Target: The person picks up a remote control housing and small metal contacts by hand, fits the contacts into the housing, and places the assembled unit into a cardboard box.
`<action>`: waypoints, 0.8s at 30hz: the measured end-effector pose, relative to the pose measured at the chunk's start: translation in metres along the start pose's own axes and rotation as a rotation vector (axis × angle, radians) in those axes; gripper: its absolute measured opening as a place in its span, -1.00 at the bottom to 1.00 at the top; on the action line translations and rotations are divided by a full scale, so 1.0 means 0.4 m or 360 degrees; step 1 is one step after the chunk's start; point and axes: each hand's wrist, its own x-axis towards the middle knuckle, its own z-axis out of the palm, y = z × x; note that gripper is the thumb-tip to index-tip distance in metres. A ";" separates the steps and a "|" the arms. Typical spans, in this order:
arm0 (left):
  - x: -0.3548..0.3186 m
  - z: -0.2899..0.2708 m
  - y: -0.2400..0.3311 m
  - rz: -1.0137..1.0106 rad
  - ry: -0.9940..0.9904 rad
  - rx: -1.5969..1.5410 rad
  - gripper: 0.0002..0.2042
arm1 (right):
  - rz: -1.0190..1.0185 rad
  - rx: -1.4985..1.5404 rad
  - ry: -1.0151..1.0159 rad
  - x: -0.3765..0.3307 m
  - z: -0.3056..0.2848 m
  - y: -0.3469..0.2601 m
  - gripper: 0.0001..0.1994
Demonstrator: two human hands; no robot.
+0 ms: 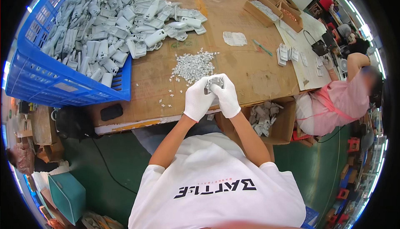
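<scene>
Both my hands wear white gloves and meet over the near edge of the table. Between them is a small grey-white plastic housing (213,81), its inner side facing up. My left hand (198,99) grips its left side. My right hand (227,96) holds the other side, with the thumb pressed onto the housing; anything under that thumb is hidden. Just beyond the hands lies a loose pile of small whitish parts (193,65), with several strays scattered to its left. A tipped blue crate (62,81) at the left spills many grey-white plastic housings (125,23) onto the table.
A cardboard box (285,123) with pale parts sits below the table edge at my right. Small part boxes (262,9) stand at the far right, near a green pen (262,47) and stacked housings (282,55). A co-worker in pink (333,104) sits at the right.
</scene>
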 end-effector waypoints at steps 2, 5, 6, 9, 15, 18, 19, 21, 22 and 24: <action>-0.001 -0.019 0.009 0.0051 0.0026 -0.0109 -0.79 | -0.0084 -0.0045 0.0000 -0.004 0.017 -0.013 -0.82; -0.027 -0.031 0.008 0.0101 0.0098 -0.0097 -0.80 | -0.0119 0.0004 -0.0020 -0.021 0.036 0.000 -0.83; -0.035 -0.040 0.005 0.0112 0.0097 -0.0098 -0.80 | -0.0129 0.0004 -0.0017 -0.027 0.047 0.003 -0.83; -0.053 -0.063 -0.014 0.0132 0.0181 0.0061 -0.83 | -0.0168 0.0014 -0.0018 -0.034 0.089 0.021 -0.86; -0.059 -0.082 -0.028 0.0068 0.0234 0.0006 -0.80 | -0.0171 -0.0005 -0.0056 -0.014 0.105 0.064 -0.86; -0.041 -0.064 -0.026 0.0045 0.0167 0.0004 -0.78 | -0.0160 0.0049 -0.0077 0.002 0.083 0.059 -0.87; -0.030 -0.050 -0.030 0.0013 0.0131 -0.0025 -0.79 | -0.0157 0.0103 -0.0043 0.003 0.074 0.055 -0.89; -0.007 -0.006 -0.030 0.0080 0.0105 0.0087 -0.77 | -0.0146 0.0174 0.0068 0.013 0.044 0.051 -0.92; 0.006 0.005 -0.018 0.0140 0.0092 0.0089 -0.77 | -0.0155 0.0186 0.0109 0.021 0.032 0.048 -0.92; 0.025 0.024 -0.006 0.0181 0.0078 0.0135 -0.77 | -0.0331 0.0249 0.0048 0.039 0.008 0.044 -0.91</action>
